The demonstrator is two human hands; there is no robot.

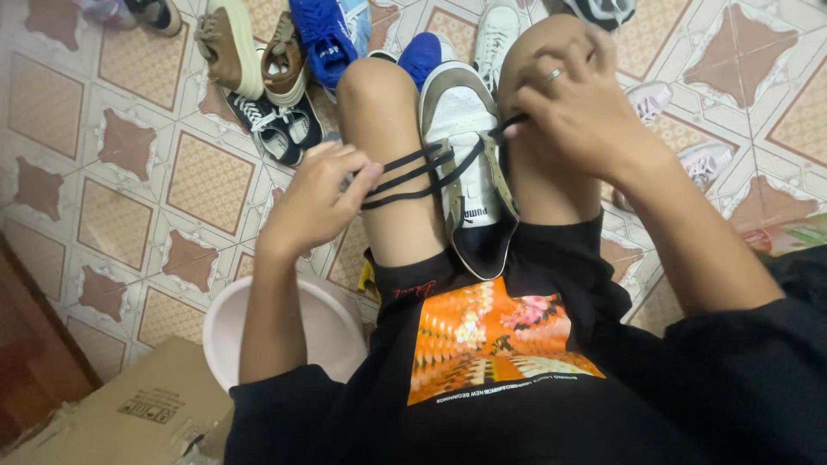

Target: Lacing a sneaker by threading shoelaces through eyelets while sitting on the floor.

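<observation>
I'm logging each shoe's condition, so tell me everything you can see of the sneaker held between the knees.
The sneaker is a low-top with a white, leather-looking toe and olive-grey side panels, a dark heel collar and a white tongue. It lies toe away from the person, wedged between the bare knees, heel resting on the black shorts. A black lace runs through its eyelets; the left hand pulls strands out to one side, and the right hand pinches the other end.

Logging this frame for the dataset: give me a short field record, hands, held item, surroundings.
left hand: pinches black lace strands, pulled taut
right hand: grips the lace's other end by the knee
shoe: white and olive sneaker, held between the knees, toe pointing away
floor: patterned tiles, other shoes scattered beyond
near left: pink basin, cardboard box
</observation>
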